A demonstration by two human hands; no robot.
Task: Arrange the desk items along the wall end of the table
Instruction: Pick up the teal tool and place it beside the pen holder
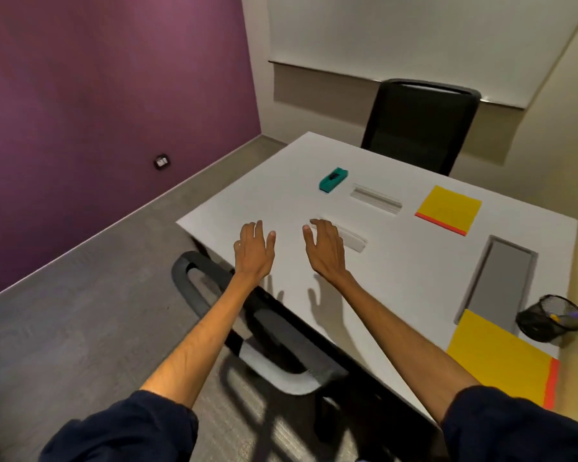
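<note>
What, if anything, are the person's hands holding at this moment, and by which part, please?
Nothing is held. The left hand and right hand are both open and empty above the white table.

Bare table (281,195) w/ free room betw. teal eraser (333,178) & near edge.

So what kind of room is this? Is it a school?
Probably a small office or meeting room, not clearly a school. A white table holds yellow folders and a mesh pen cup, a black office chair sits at the far side, and a whiteboard hangs on the wall.
</note>
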